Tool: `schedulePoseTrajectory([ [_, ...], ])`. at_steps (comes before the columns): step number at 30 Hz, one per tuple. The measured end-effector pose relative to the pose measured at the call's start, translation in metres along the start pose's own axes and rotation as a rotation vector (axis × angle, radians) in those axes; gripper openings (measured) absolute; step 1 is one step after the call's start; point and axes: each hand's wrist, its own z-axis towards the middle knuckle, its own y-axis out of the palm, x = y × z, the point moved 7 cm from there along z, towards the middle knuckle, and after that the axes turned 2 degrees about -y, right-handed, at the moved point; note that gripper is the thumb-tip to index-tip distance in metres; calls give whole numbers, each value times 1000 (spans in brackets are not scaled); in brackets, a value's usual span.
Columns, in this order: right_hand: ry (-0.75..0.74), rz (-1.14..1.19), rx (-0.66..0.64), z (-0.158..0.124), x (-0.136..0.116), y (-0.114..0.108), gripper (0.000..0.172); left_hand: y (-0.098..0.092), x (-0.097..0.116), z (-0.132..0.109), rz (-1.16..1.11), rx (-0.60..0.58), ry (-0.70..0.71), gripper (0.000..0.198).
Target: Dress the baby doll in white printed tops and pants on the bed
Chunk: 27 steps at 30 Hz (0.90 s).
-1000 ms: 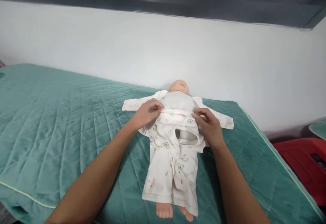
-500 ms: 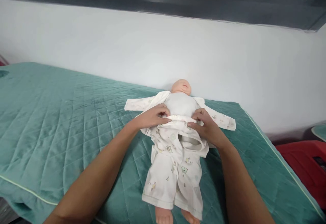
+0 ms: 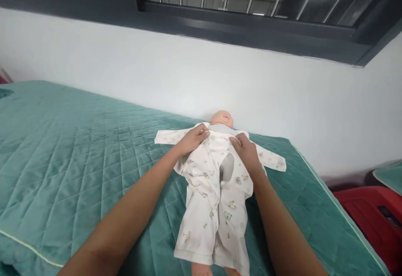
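A baby doll (image 3: 221, 118) lies on its back, its head toward the wall and its feet toward me. White printed pants (image 3: 201, 200) cover its legs and belly, pulled up high on its chest, with a gap at the crotch. My left hand (image 3: 195, 137) pinches one side of the waistband. On the other side, my right hand (image 3: 246, 150) is closed on the same waistband. A white printed baby shirt (image 3: 271, 158) lies spread under the doll, both sleeves stretched outward. Only a strip of the doll's pale torso shows above the waistband.
The doll rests on a green quilted bedcover (image 3: 103, 158) against a white wall (image 3: 150, 66). Above runs a dark window frame (image 3: 238, 29) with metal bars. A red plastic object (image 3: 373, 213) stands beyond the bed's right edge.
Both hands have drawn the waistband up toward the doll's neck, covering most of the torso. The pants' front has stretched flat. My view has tilted upward, showing more window.
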Motion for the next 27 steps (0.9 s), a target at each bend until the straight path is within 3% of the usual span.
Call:
schedulePoseTrajectory([
  [4, 90, 219, -14, 18, 9, 9, 35, 6, -26, 10, -253, -27, -184, 25],
  [8, 281, 553, -22, 9, 24, 14, 36, 8, -42, 4, -461, -121, -315, 30],
  [12, 386, 962, -19, -1, 35, 17, 32, 2, -47, -5, -423, -207, -380, 33],
  [15, 411, 1102, -54, -2, 41, 16, 28, -3, -44, -9, -375, -250, -352, 37],
  [22, 469, 1156, -183, -8, 48, 11, 25, -10, -45, -12, -327, -168, -351, 36],
  [27, 470, 908, -180, -15, 57, 2, 28, -18, -48, -11, -210, -29, -316, 30],
])
